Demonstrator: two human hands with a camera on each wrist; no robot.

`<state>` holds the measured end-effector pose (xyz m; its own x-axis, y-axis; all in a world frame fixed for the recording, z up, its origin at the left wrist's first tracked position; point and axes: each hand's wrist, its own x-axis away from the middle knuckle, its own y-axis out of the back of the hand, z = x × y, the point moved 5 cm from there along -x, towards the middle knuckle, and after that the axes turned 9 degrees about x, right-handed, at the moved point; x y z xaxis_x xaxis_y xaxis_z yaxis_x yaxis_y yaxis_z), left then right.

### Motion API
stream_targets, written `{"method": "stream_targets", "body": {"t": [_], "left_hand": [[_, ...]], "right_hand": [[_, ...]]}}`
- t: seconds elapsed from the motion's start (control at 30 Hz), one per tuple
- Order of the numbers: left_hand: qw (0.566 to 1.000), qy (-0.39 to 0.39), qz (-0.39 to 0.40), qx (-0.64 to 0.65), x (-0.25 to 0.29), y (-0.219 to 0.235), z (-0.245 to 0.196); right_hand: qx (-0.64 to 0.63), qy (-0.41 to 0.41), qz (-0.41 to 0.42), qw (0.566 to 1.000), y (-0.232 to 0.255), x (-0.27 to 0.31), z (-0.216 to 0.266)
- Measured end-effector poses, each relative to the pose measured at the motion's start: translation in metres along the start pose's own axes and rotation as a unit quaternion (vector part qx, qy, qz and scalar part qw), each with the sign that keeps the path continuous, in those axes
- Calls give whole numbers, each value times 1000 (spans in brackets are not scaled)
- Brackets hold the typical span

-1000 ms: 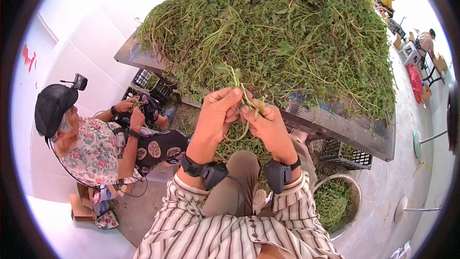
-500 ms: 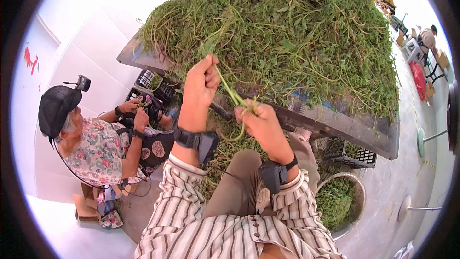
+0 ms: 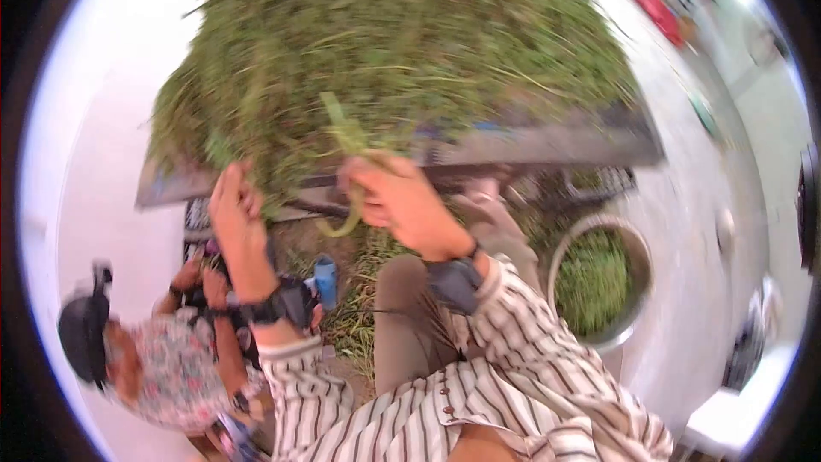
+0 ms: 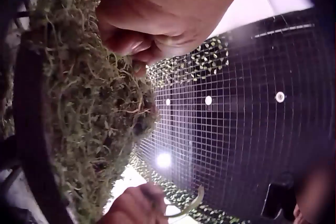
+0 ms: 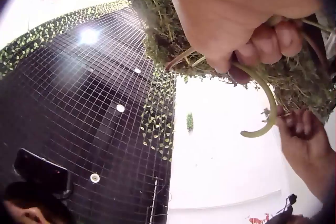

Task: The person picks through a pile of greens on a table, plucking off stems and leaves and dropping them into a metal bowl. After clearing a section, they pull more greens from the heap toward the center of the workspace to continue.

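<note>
My right hand [image 3: 402, 205] grips several pale green stems [image 3: 342, 124], whose upper ends stick out past the fingers. One thick stem [image 5: 268, 95] curves out below that hand. My left hand [image 3: 239, 214] is apart from it, at the left front edge of the heap, with thumb and fingers pinched together. A small leafy sprig [image 5: 266, 112] shows at the left fingertips in the right wrist view. Behind both hands rises a large heap of leafy green stems [image 3: 402, 34], blurred in the head view, on a metal-edged table [image 3: 547, 147].
A round tub [image 3: 643, 291] of greens stands on the floor at my right. Another person [image 3: 171, 359] in a floral top and black cap sits at the left, hands together. A blue cup-like object [image 3: 326, 282] and loose greens [image 3: 355, 325] lie between us. A dark crate [image 3: 603, 180] sits under the table.
My hands, close together on the stems at first, have drawn apart; the left has moved left and away. The right still grips the stems. The head view has shifted, and the seated person appears lower.
</note>
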<state>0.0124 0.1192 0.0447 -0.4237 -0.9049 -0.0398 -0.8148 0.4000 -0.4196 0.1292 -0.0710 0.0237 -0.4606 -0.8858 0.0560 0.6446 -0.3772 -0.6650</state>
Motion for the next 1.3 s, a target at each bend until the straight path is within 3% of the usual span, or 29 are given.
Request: {"method": "stream_targets", "body": {"t": [0.03, 0.13, 0.27, 0.33, 0.37, 0.43, 0.47, 0.5, 0.53, 0.57, 0.63, 0.7, 0.73, 0.77, 0.83, 0.87, 0.9, 0.93, 0.97, 1.03, 1.1, 1.17, 1.23, 1.27, 1.3], "left_hand": [[998, 21, 33, -43, 12, 1, 6], [939, -18, 81, -332, 46, 16, 19], [919, -11, 122, -374, 87, 37, 34], [926, 22, 111, -361, 98, 53, 40], [922, 12, 109, -372, 103, 61, 40], [923, 8, 98, -373, 110, 75, 40], [925, 7, 89, -370, 114, 79, 39], [928, 16, 68, -365, 117, 83, 38], [932, 26, 46, -360, 121, 88, 39], [933, 26, 35, -357, 124, 92, 40], [939, 38, 57, -338, 125, 93, 47], [944, 46, 49, -324, 130, 86, 49], [949, 52, 48, -308, 132, 80, 51], [948, 53, 62, -308, 135, 74, 49], [949, 42, 57, -309, 135, 70, 47], [944, 35, 75, -318, 136, 68, 44], [954, 41, 64, -289, 137, 70, 47], [954, 36, 58, -290, 137, 70, 48], [951, 44, 65, -297, 137, 70, 49], [949, 58, 77, -299, 141, 64, 47], [949, 49, 69, -304, 144, 64, 48], [951, 54, 63, -299, 145, 71, 51], [947, 54, 68, -308, 145, 73, 51], [943, 58, 78, -318, 145, 73, 52], [944, 54, 73, -318, 144, 74, 51]], "right_hand": [[0, 12, -2, 1000, 4, -2, -1], [4, 69, -7, 998, 16, 1, 9], [9, 141, -35, 989, 32, 29, 34], [13, 180, -199, 963, 53, 72, 53], [148, 246, -235, 929, 75, 92, 55], [173, 225, -383, 879, 96, 149, 67], [229, 231, -427, 844, 119, 179, 71], [188, 247, -457, 833, 135, 207, 76], [199, 282, -537, 770, 153, 235, 78], [254, 260, -583, 727, 169, 264, 82], [327, 215, -599, 698, 229, 318, 75], [528, 64, -595, 603, 312, 370, 50], [697, 66, -566, 435, 332, 395, 38], [826, 71, -505, 242, 336, 410, 26], [811, 97, -537, 213, 327, 422, 32], [815, 101, -526, 220, 320, 416, 40], [672, 57, -601, 430, 296, 404, 57], [479, 9, -634, 608, 283, 387, 62], [474, 69, -587, 653, 272, 366, 73], [466, 167, -543, 678, 197, 301, 100], [435, 203, -443, 757, 141, 243, 109], [416, 188, -303, 837, 81, 195, 99], [421, 154, -111, 887, 21, 153, 78], [423, 144, 7, 895, -4, 135, 63], [404, 134, 64, 903, -29, 120, 50]]}}
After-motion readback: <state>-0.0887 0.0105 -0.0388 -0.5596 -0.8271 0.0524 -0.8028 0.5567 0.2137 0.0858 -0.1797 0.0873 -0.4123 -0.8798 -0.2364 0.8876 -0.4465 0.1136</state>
